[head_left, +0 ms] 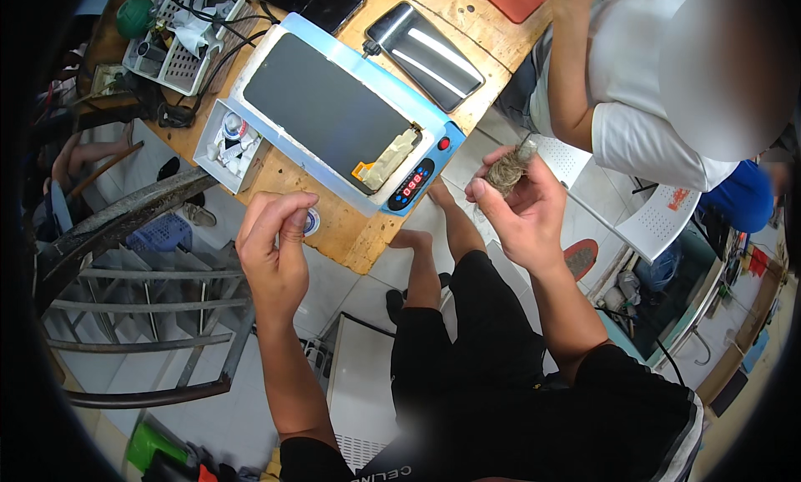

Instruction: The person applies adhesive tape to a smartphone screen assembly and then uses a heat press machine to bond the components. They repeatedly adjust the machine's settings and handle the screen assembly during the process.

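My right hand (536,215) is closed around a small spool (506,175) wound with brownish, hair-thin thread or wire, off the table's right edge. My left hand (277,247) hovers by the table's front edge with thumb and fingers pinched together; whatever they hold, if anything, is too fine to see. Between and beyond my hands sits a blue-sided heating plate (447,119) with a lit red display and a red button. Flat on its top lies a dark phone screen (329,98), with a gold and orange flex cable (385,161) at the near right end.
A white box (209,161) of scraps adjoins the plate's left side. Two phones (425,55) (313,2) lie behind it, near a basket (179,44) with black cables. Another person (634,57) is at the right. A metal railing (142,344) stands left.
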The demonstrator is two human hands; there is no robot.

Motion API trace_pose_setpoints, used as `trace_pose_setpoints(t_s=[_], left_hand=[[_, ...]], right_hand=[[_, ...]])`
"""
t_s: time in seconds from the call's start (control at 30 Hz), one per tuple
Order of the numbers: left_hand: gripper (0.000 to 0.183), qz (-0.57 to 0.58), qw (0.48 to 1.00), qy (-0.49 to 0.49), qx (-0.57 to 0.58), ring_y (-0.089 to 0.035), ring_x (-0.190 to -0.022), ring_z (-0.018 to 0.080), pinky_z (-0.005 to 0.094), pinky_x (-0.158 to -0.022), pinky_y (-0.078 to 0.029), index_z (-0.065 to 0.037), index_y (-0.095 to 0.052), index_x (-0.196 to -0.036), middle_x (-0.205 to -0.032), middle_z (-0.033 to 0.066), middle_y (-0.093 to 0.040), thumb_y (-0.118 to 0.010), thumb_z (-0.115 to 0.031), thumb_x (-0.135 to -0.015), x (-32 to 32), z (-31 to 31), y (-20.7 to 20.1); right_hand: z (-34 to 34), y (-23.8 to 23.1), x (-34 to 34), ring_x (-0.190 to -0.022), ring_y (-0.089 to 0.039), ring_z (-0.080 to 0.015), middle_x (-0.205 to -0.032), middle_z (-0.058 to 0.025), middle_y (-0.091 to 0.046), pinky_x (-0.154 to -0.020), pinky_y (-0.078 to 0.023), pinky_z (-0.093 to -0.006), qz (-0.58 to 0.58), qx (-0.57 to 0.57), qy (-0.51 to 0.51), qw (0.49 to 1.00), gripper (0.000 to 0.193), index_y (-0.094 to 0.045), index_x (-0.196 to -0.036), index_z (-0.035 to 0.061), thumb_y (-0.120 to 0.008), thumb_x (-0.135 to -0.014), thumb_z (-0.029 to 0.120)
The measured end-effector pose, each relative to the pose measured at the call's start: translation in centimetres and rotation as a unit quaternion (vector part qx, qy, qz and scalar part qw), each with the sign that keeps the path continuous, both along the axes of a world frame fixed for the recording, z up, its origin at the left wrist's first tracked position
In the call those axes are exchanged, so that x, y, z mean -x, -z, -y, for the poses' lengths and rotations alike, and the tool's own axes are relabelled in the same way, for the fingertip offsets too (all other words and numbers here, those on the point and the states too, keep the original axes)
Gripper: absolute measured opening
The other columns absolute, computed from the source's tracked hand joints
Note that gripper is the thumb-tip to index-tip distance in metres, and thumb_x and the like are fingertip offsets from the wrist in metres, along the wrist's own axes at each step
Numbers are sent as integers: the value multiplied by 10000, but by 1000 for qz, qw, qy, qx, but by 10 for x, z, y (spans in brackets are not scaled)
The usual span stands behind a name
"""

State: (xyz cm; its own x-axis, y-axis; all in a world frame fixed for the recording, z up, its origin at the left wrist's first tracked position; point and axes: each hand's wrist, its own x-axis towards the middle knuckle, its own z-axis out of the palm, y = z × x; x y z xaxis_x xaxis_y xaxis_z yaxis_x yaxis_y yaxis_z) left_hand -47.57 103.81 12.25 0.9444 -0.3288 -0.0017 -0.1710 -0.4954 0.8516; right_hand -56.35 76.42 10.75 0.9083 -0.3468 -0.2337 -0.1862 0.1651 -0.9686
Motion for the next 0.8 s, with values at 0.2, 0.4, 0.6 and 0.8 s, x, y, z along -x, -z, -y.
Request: trace_pose_setpoints(t_s=[0.2,0.4,0.6,0.8], left_hand=[[98,-24,999,-32,17,-542,-711,123,265,-645,-431,-15,-744,-1030,-835,39,-591,-661,-14,-978,-2,5,2],[119,2,1000,-10,20,-552,-727,129,263,-654,-430,-26,-754,-1055,-833,47,-594,-666,-18,-976,-8,10,2],[130,-6,1000,-1,-11,-527,-825,91,227,-723,-417,17,-723,-1083,-925,25,-583,-618,-29,-1023,-9,7,3],[153,-9,996,-86,24,-517,-835,69,215,-732,-408,24,-705,-1100,-952,9,-589,-601,-75,-1050,-21,-18,14]], right_hand=[[2,4,-2,-858,-682,-142,-940,-75,-686,-786,-575,-303,-12,-11,5,1000,295,-580,-1195,-31,-724,-938,-21],[31,2,-7,-889,-675,-118,-969,-65,-679,-796,-566,-280,0,16,51,999,289,-586,-1199,-45,-714,-941,-31],[58,1,-17,-834,-666,-115,-936,-60,-674,-755,-567,-277,13,76,90,993,274,-588,-1199,-39,-706,-954,-8],[34,4,-33,-856,-663,-131,-982,-58,-656,-770,-562,-289,48,44,27,997,287,-580,-1204,-37,-708,-948,-13]])
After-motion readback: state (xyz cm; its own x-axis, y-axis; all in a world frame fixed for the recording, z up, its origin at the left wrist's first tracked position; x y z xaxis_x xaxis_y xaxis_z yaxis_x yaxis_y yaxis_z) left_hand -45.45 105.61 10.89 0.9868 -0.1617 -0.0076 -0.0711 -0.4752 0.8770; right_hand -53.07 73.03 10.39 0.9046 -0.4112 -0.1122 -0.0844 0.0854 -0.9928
